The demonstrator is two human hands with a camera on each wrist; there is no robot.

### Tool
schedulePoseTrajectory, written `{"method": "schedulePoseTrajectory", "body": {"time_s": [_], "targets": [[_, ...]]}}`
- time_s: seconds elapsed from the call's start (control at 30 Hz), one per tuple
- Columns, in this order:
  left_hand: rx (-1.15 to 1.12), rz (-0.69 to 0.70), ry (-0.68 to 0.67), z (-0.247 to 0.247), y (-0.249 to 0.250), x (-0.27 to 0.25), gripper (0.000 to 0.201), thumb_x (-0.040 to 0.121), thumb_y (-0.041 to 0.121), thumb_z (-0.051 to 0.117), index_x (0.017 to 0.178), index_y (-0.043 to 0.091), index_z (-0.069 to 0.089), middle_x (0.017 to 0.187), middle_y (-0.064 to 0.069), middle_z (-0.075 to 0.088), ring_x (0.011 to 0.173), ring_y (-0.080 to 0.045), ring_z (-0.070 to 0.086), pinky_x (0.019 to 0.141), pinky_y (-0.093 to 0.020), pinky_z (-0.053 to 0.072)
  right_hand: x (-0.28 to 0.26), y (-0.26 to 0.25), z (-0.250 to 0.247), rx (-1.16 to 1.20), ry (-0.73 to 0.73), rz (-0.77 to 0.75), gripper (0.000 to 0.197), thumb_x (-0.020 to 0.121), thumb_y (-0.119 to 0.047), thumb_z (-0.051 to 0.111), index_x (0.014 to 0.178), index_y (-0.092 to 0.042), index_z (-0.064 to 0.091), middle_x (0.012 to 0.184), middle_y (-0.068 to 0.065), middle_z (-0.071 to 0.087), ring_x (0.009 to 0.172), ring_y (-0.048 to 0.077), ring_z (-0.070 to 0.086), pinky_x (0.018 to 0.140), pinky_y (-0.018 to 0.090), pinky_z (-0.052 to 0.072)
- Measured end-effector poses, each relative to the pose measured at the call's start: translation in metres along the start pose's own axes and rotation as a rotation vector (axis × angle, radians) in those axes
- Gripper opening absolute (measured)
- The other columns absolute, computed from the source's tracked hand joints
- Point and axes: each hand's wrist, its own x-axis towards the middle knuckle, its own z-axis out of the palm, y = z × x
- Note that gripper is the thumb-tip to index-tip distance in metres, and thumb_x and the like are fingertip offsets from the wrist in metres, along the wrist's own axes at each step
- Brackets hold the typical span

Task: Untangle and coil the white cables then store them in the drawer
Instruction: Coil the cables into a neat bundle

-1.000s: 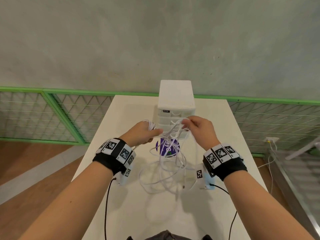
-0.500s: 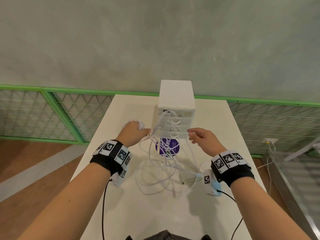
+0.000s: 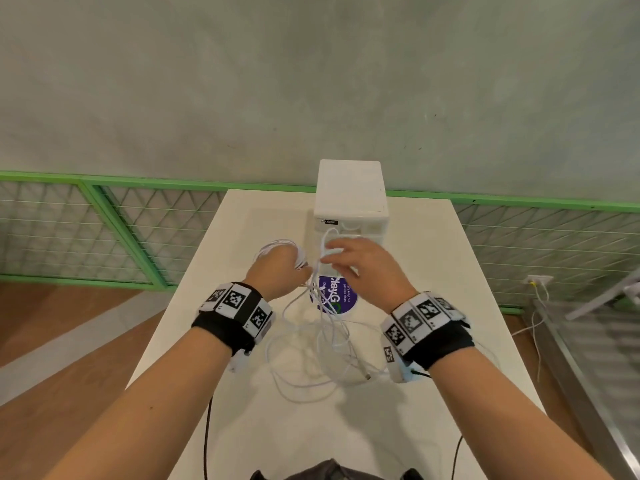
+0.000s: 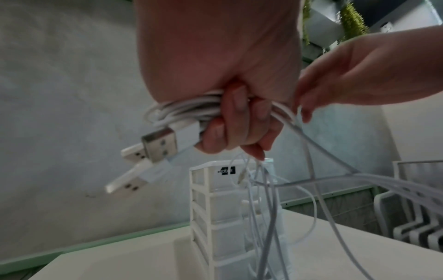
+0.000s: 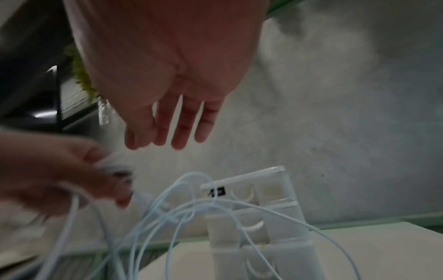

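My left hand [image 3: 278, 268] is held above the table in front of the white drawer unit [image 3: 350, 195]. In the left wrist view that left hand [image 4: 236, 130] grips a coil of white cables [image 4: 182, 109], with USB plugs [image 4: 160, 146] sticking out. More strands hang from the fist down to a loose tangle of white cable [image 3: 311, 344] on the table. My right hand [image 3: 334, 258] reaches leftward beside the left fist, and its fingers [image 5: 178, 130] are straight and hold nothing. Close to its fingertips a cable loop [image 3: 325, 242] rises before the drawers.
The white table [image 3: 433, 306] carries a round purple sticker [image 3: 341, 297] under the cables. The drawer unit's drawers [image 4: 215, 208] all look closed. A green-framed mesh fence [image 3: 138, 230] runs behind the table, and a wooden floor [image 3: 52, 341] lies to the left.
My right hand has swung left from the right of the drawers to beside the left fist. The left hand keeps its coil and has barely shifted. The strands have slackened.
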Motion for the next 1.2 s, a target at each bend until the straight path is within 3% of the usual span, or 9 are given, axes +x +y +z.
{"method": "schedulePoseTrajectory", "body": {"time_s": [0.13, 0.4, 0.53, 0.67, 0.73, 0.8, 0.97, 1.1, 1.2], "targets": [[-0.126, 0.026, 0.010, -0.001, 0.003, -0.001, 0.041, 0.087, 0.028, 0.057, 0.054, 0.010, 0.040, 0.053, -0.004, 0.039, 0.052, -0.019, 0.038, 0.052, -0.031, 0.029, 0.001, 0.000, 0.012, 0.032, -0.223, 0.121, 0.041, 0.089, -0.008, 0.052, 0.125, -0.025, 0.057, 0.125, -0.001, 0.063, 0.109, 0.021, 0.058, 0.092, 0.032, 0.044], [-0.304, -0.072, 0.137, -0.022, -0.009, -0.002, 0.049, 0.090, 0.025, 0.058, 0.052, 0.016, 0.029, 0.051, 0.000, 0.032, 0.048, -0.014, 0.034, 0.052, -0.029, 0.027, -0.019, 0.036, 0.018, 0.018, -0.229, 0.365, 0.021, 0.092, -0.021, 0.054, 0.103, -0.015, 0.071, 0.103, 0.007, 0.068, 0.099, 0.025, 0.060, 0.088, 0.031, 0.044], [-0.322, -0.138, 0.229, -0.034, -0.019, -0.001, 0.050, 0.090, 0.026, 0.058, 0.050, 0.016, 0.031, 0.049, -0.001, 0.034, 0.047, -0.018, 0.035, 0.049, -0.029, 0.028, -0.039, 0.060, 0.023, 0.011, -0.299, 0.380, 0.025, 0.095, -0.014, 0.047, 0.109, -0.011, 0.067, 0.119, 0.007, 0.060, 0.111, 0.027, 0.053, 0.094, 0.029, 0.038], [-0.251, -0.126, 0.280, -0.041, -0.022, 0.003, 0.044, 0.089, 0.028, 0.057, 0.051, 0.013, 0.042, 0.048, -0.001, 0.038, 0.047, -0.018, 0.039, 0.051, -0.030, 0.032, -0.050, 0.069, 0.022, -0.226, -0.453, 0.446, 0.056, 0.092, -0.009, 0.043, 0.144, -0.025, 0.028, 0.157, -0.010, 0.012, 0.143, 0.023, 0.014, 0.117, 0.039, 0.013], [-0.227, -0.123, 0.302, -0.045, -0.027, 0.006, 0.044, 0.089, 0.030, 0.057, 0.054, 0.005, 0.046, 0.049, -0.006, 0.040, 0.047, -0.022, 0.040, 0.051, -0.032, 0.033, -0.055, 0.070, 0.014, -0.430, -0.526, 0.452, 0.074, 0.088, -0.003, 0.042, 0.146, -0.036, 0.009, 0.156, -0.015, -0.014, 0.146, 0.023, -0.003, 0.117, 0.049, 0.005], [-0.206, -0.107, 0.313, -0.047, -0.029, 0.007, 0.046, 0.089, 0.033, 0.056, 0.060, -0.002, 0.050, 0.053, -0.014, 0.045, 0.050, -0.027, 0.043, 0.053, -0.037, 0.038, -0.058, 0.068, 0.011, -0.541, -0.546, 0.445, 0.082, 0.084, 0.002, 0.040, 0.145, -0.040, 0.006, 0.154, -0.014, -0.022, 0.145, 0.025, -0.010, 0.116, 0.053, 0.002], [-0.188, -0.057, 0.281, -0.042, -0.012, 0.007, 0.043, 0.091, 0.034, 0.055, 0.057, 0.011, 0.044, 0.051, -0.004, 0.040, 0.048, -0.019, 0.040, 0.049, -0.030, 0.030, -0.043, 0.051, 0.018, -0.374, -0.567, 0.573, 0.044, 0.090, -0.018, 0.041, 0.125, -0.042, 0.051, 0.157, -0.011, 0.014, 0.144, 0.022, 0.008, 0.116, 0.054, 0.004], [-0.171, 0.043, 0.261, -0.035, 0.007, 0.005, 0.042, 0.091, 0.034, 0.055, 0.056, 0.012, 0.043, 0.050, 0.000, 0.039, 0.048, -0.016, 0.039, 0.049, -0.030, 0.027, -0.026, 0.031, 0.016, -0.020, -0.150, 0.532, 0.043, 0.086, -0.009, 0.040, 0.115, -0.031, 0.063, 0.125, -0.003, 0.061, 0.118, 0.019, 0.044, 0.099, 0.037, 0.028], [-0.188, 0.081, 0.267, -0.031, 0.011, 0.007, 0.039, 0.089, 0.040, 0.053, 0.059, 0.015, 0.050, 0.053, 0.000, 0.047, 0.052, -0.015, 0.047, 0.052, -0.033, 0.034, -0.016, 0.017, 0.024, 0.312, -0.194, 0.520, 0.034, 0.095, -0.026, 0.039, 0.123, -0.029, 0.058, 0.121, 0.006, 0.062, 0.113, 0.020, 0.050, 0.095, 0.029, 0.035]]}}
